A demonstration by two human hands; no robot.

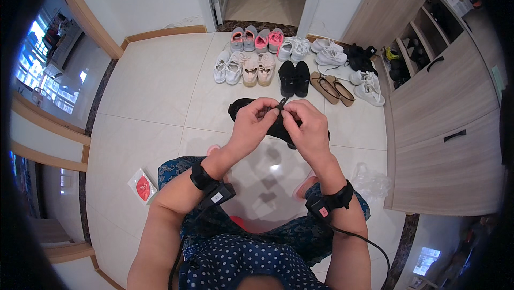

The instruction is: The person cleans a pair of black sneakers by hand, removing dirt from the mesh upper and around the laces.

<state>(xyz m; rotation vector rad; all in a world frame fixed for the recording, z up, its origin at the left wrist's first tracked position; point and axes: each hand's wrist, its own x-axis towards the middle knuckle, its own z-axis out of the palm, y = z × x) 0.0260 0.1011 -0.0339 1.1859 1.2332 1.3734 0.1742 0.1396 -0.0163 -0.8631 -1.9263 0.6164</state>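
My left hand (254,120) and my right hand (307,124) meet in front of me, fingertips almost touching. Each hand pinches a thin black shoelace (282,103), part of which stands up between the thumbs. Right below them is black footwear (239,107), mostly covered by my hands; whether it is one shoe or two I cannot tell. Just beyond my fingers a pair of black shoes (294,79) stands on the floor.
Rows of shoes fill the floor ahead, among them white sneakers (227,67), beige sneakers (258,69) and brown flats (332,88). A wooden shoe cabinet (441,129) with an open compartment stands right. A plastic bag (370,181) lies beside it; a red-and-white packet (142,185) lies left.
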